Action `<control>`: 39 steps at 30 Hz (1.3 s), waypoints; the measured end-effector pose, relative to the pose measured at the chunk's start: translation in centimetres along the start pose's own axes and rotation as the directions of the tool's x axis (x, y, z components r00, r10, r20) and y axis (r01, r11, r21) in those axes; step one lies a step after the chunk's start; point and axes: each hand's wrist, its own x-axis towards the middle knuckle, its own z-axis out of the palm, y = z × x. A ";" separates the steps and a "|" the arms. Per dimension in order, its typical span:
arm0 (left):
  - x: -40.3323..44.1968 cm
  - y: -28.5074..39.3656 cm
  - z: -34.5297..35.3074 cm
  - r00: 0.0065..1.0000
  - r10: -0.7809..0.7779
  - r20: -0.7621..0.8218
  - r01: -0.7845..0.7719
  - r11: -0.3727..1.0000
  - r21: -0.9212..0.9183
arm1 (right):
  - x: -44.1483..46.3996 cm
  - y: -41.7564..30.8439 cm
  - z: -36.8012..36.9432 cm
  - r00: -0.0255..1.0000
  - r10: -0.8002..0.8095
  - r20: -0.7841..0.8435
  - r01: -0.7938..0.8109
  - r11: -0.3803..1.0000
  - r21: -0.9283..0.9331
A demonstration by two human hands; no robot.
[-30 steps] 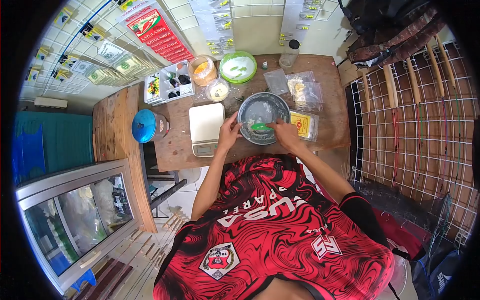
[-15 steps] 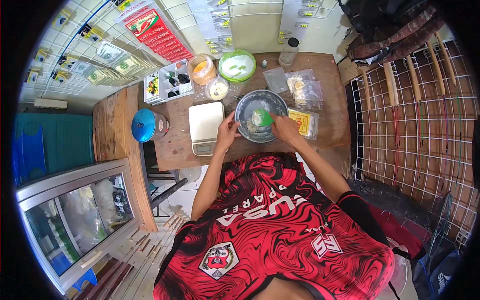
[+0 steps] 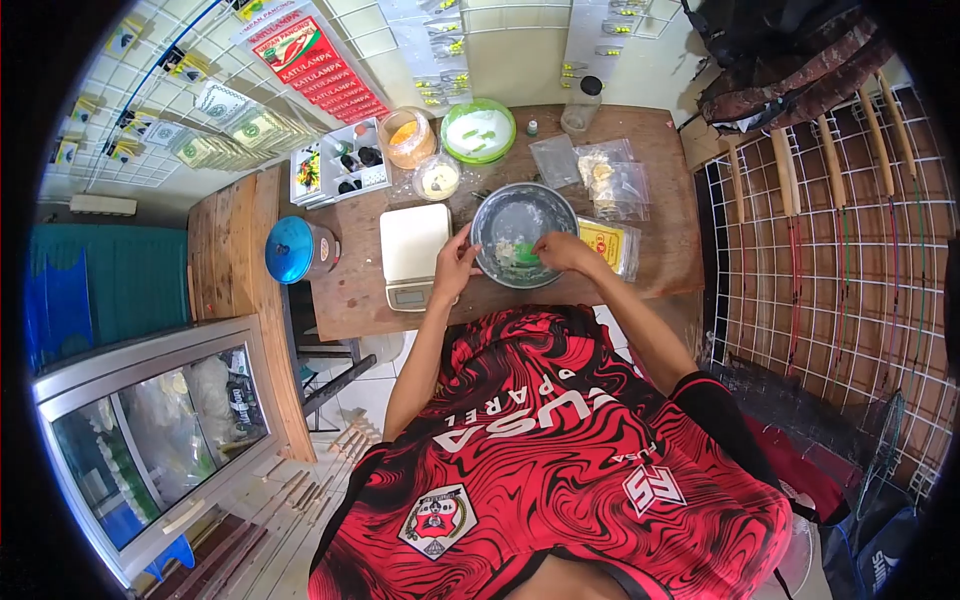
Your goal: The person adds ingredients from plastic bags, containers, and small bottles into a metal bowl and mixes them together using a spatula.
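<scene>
A dark grey mixing bowl (image 3: 522, 208) sits near the front edge of the wooden table, its inner wall streaked with pale powder. My left hand (image 3: 456, 264) grips the bowl's left rim between thumb and fingers. Inside the bowl my right hand (image 3: 566, 252) is closed on a green scraper (image 3: 526, 255), whose handle end is hidden by the fingers. Pale, crumbly mixture (image 3: 507, 251) lies against the scraper at the bowl's bottom.
Left of the bowl stands a white digital scale (image 3: 414, 245). Behind are a small bowl of pale powder (image 3: 437, 179), an orange-filled jar (image 3: 404, 152) and a green basin (image 3: 511, 142). Plastic bags (image 3: 622, 190) and a yellow-labelled packet (image 3: 602, 240) lie right.
My right hand has lowered the scraper toward the near side of the bowl, and the mixture now lies lower and more spread. My left hand keeps its hold on the rim.
</scene>
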 end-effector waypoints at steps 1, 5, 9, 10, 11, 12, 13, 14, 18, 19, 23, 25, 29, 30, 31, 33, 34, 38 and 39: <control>0.0 -0.1 0.0 1.000 -0.002 -0.007 0.002 1.000 -0.004 | -0.3 -0.1 -0.5 0.992 -0.025 -0.124 0.019 0.999 -0.044; 0.3 -0.6 0.1 1.000 0.022 0.007 -0.022 1.000 -0.001 | -0.5 -1.8 -2.0 0.952 -0.005 -0.307 -0.095 0.947 -0.308; 0.1 0.5 0.5 0.994 0.094 0.047 -0.096 0.994 0.046 | 0.7 -0.8 -0.9 0.910 -0.216 -0.355 -0.017 0.834 -0.552; 0.0 1.0 0.5 0.995 0.094 0.043 -0.096 0.994 0.047 | 0.9 -0.6 -0.6 0.909 -0.219 -0.353 -0.014 0.833 -0.553; -0.1 1.5 0.6 0.990 0.123 0.073 -0.131 0.984 0.119 | 1.0 -0.4 -0.2 0.904 -0.276 -0.326 0.037 0.811 -0.583; -0.2 1.5 0.7 0.983 0.147 0.106 -0.165 0.968 0.188 | 0.7 -0.5 0.0 0.897 -0.328 -0.296 0.087 0.787 -0.611; -0.2 1.4 0.8 0.984 0.143 0.106 -0.161 0.969 0.188 | 0.3 -0.5 0.0 0.898 -0.326 -0.294 0.087 0.788 -0.609; -0.1 1.3 0.8 0.985 0.146 0.093 -0.161 0.972 0.170 | -0.1 -0.4 -0.2 0.869 -0.401 -0.292 0.134 0.757 -0.639; 0.3 1.0 0.8 0.988 0.134 0.077 -0.141 0.985 0.098 | -1.6 0.2 -0.5 0.865 -0.456 -0.208 0.212 0.709 -0.672; 0.4 1.2 0.8 0.988 0.137 0.077 -0.144 0.985 0.097 | -2.0 0.3 -0.7 0.864 -0.457 -0.209 0.211 0.708 -0.674; 0.3 1.1 0.8 0.989 0.134 0.056 -0.139 0.984 0.107 | -3.7 0.6 -1.8 0.861 -0.404 -0.310 0.109 0.741 -0.662; 0.2 0.9 0.6 0.988 0.143 0.053 -0.148 0.983 0.110 | -4.1 0.5 -1.9 0.849 -0.381 -0.368 0.066 0.766 -0.640; 0.1 0.5 0.7 0.989 0.144 0.042 -0.148 0.983 0.112 | -4.0 0.0 -1.8 0.911 -0.135 -0.390 -0.139 0.789 -0.599; 0.0 0.7 0.9 0.986 0.160 0.035 -0.163 0.979 0.123 | -3.7 -0.5 -1.8 0.928 -0.053 -0.368 -0.190 0.782 -0.593; -0.2 0.9 1.0 0.986 0.160 0.037 -0.163 0.979 0.123 | -3.3 -1.2 -1.7 0.928 -0.051 -0.369 -0.192 0.782 -0.592; -0.4 1.2 1.3 0.984 0.172 0.052 -0.178 0.974 0.143 | -2.7 -2.4 -1.5 0.948 0.045 -0.316 -0.231 0.779 -0.583; -0.4 1.1 1.4 0.984 0.172 0.051 -0.178 0.973 0.144 | -2.4 -2.4 -1.3 0.948 0.044 -0.316 -0.230 0.780 -0.582; -0.5 0.5 1.1 0.989 0.147 0.014 -0.148 0.986 0.075 | 0.5 -1.2 0.4 0.971 0.139 -0.196 -0.212 0.880 -0.424; -0.4 0.2 1.0 0.991 0.132 0.012 -0.133 0.989 0.069 | 0.7 -1.2 0.3 0.970 0.216 -0.113 -0.241 0.914 -0.327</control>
